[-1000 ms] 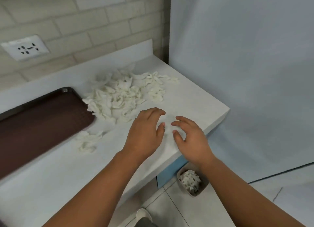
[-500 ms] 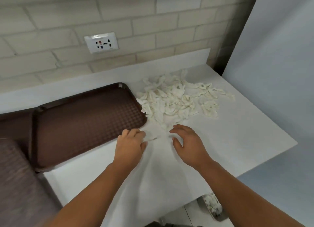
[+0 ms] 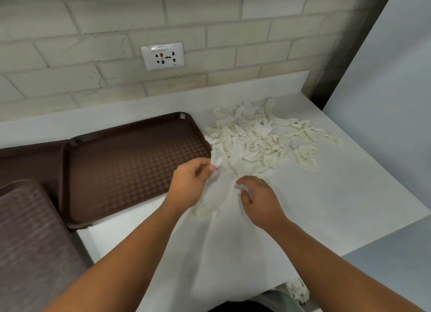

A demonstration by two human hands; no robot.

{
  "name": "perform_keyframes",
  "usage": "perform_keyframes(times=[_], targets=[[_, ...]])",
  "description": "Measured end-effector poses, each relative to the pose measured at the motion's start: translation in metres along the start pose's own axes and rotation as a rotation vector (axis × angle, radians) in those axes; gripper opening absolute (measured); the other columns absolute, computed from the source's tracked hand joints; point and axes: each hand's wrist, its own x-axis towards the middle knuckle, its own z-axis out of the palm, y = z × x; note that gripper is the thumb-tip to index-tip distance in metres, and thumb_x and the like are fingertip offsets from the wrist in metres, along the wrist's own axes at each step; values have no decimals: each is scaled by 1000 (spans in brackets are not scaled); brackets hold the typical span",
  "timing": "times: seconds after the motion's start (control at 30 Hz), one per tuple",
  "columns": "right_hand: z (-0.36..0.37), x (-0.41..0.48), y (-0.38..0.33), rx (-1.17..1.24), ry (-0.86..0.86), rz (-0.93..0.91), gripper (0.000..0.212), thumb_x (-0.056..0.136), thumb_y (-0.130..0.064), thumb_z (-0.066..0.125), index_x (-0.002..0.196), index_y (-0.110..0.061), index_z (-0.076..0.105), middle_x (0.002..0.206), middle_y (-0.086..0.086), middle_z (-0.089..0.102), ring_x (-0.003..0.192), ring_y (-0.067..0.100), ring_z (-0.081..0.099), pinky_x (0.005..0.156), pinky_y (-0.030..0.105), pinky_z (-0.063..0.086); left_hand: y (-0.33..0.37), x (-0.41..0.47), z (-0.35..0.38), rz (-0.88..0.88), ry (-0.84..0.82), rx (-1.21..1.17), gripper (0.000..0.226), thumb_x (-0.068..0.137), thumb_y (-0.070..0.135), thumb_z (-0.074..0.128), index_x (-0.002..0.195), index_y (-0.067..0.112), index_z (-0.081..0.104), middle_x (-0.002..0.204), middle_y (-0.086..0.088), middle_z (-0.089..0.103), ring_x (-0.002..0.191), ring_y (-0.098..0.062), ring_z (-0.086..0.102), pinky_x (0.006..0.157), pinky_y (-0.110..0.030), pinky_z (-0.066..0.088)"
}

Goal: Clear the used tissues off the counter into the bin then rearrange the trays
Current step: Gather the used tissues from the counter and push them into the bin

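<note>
The left hand [image 3: 190,183] sits just left of the middle of the frame. Its thumb and fingertips pinch a tissue strip [image 3: 217,161] lifted a little off the white counter [image 3: 326,206]. Just beside it to the right is the right hand [image 3: 258,199], palm down and fingers loosely bent toward the counter. I can see nothing held in them. Whether the fingertips touch the surface, I cannot tell.

A small clump of tissues [image 3: 205,211] lies under the left wrist. Past both hands, toward the upper right, a pile of tissues [image 3: 261,143] is spread loose over the counter, with twisted white strips trailing off to the right. The pile's left edge comes right up to the near corner of a brown tray [image 3: 116,171]. This tray lies flat, filling the middle left.

A second tray [image 3: 30,241], greyer and patterned, takes up the lower left corner and overlaps the brown one's left end. A third tray [image 3: 28,157], dark, shows behind them at the left edge.

At the bottom of the frame, below the counter's front edge, part of the bin [image 3: 279,297] peeks out, with binned tissues [image 3: 297,289] showing in it.

Along the top runs a pale brick wall [image 3: 70,31] with a white wall socket [image 3: 163,56] set in it above the brown tray. A pale panel [image 3: 384,101] closes off the right side.
</note>
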Motion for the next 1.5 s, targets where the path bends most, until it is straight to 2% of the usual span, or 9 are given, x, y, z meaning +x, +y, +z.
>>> perform_keyframes(times=[0.07,0.3,0.5,0.63,0.73,0.87,1.03,1.2,1.5], targets=[[5,-2,-8,17,-64,-18,29,92,-26,58,120,-20,63,123,-5,61,116,13,54,98,24,43,5,2,-11,-49,35,-103,14,100,31,56,101,27,70,82,14,72,61,-5,58,58,-21,47],[46,-3,-39,-245,-287,-350,66,83,-65,53,136,-26,47,127,-2,53,111,19,52,91,36,48,5,-7,-35,-238,126,-187,49,102,48,42,87,3,54,71,-6,48,65,-17,46,62,-34,48],[70,-1,-34,-375,-165,-529,15,92,-24,57,100,-16,66,83,4,58,64,24,59,59,32,47,4,-23,-44,-265,236,-285,54,96,42,60,81,-9,49,69,-9,45,57,-17,39,52,-30,41],[61,-11,-27,-230,-134,-384,7,84,-4,65,82,-10,67,72,6,60,58,25,58,56,33,52,7,-30,-38,-276,214,-324,28,96,19,62,84,-5,56,71,-8,62,58,-14,61,63,-28,58],[39,-21,-31,-79,-113,-183,31,100,-25,44,76,-9,55,72,6,58,65,24,56,64,39,48,18,-35,-23,-284,137,-395,11,96,9,60,94,-2,58,84,-12,72,66,-20,70,64,-28,59],[0,-35,-30,81,18,-20,44,102,-41,40,69,-12,44,60,3,49,57,19,49,58,35,40,31,-43,12,-231,4,-238,24,96,27,63,99,5,55,71,-6,62,54,-14,51,51,-25,46],[-54,-66,-11,239,148,103,40,97,-42,52,71,-12,55,57,3,53,55,16,51,58,24,40,54,-60,69,-148,-152,-229,27,92,51,62,93,25,57,61,0,45,53,-17,33,45,-29,31],[-110,-119,27,377,197,259,51,99,-40,50,56,-17,37,48,-8,34,48,9,33,51,20,30,88,-86,143,-168,-306,-229,55,89,69,51,59,23,48,57,2,35,49,-14,25,46,-28,22],[-184,-253,128,481,363,555,40,101,-25,45,63,-17,36,57,-6,33,54,8,32,55,30,31,101,-161,299,-146,-510,-42,55,97,59,44,58,21,38,52,1,34,47,-16,28,52,-30,25]])
